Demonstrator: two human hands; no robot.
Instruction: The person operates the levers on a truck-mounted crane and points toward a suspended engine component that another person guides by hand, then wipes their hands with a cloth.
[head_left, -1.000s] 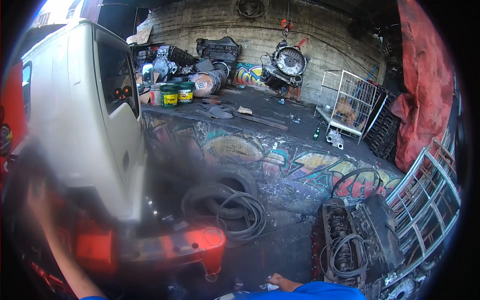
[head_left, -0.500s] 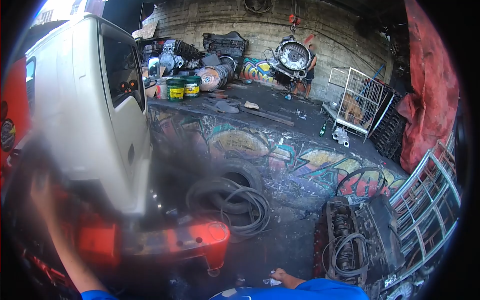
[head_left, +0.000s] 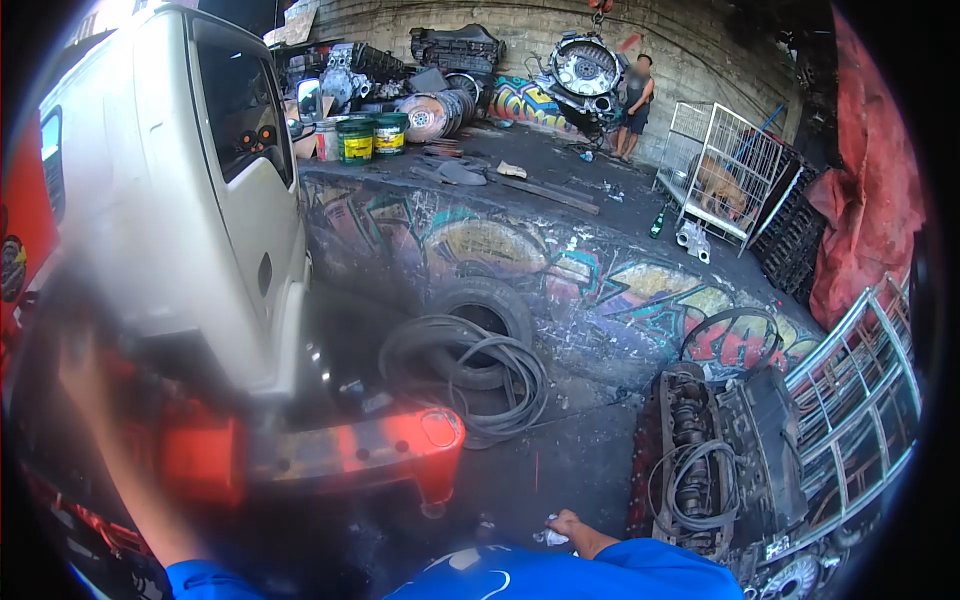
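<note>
Clutching a white rag (head_left: 548,537), right hand (head_left: 568,526) low, left hand (head_left: 82,372) raised, blurred, grip unclear

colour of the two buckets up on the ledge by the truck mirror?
Green buckets with yellow labels, head view.

Bright blue sleeves (head_left: 600,575) with a white mark, bare forearms.
</note>
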